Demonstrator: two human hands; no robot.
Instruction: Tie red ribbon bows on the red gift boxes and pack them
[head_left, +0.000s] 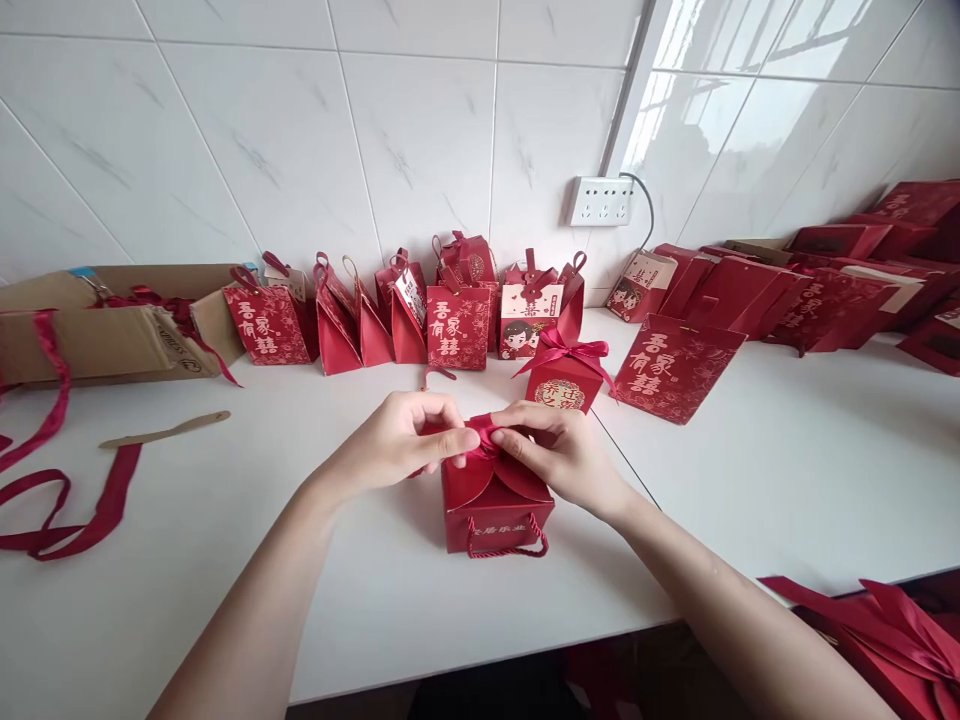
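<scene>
Gold "吾家有囍" stands on the flat red bag and upright bag

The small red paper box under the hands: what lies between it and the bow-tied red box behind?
Only bare white table; head view shows right hand overlapping the gap.

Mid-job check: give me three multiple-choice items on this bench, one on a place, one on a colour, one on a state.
1. Where is the cardboard carton?
A. far left, by the wall
B. right edge
C. under the table

2. What colour is the ribbon at the fingers?
A. gold
B. red
C. white

3. How are the hands on the small red box?
A. both at its top
B. one only
C. neither

Answers: 1 A, it lies far left against the tiles. 2 B, it matches the box. 3 A, left hand and right hand pinch there.
</scene>
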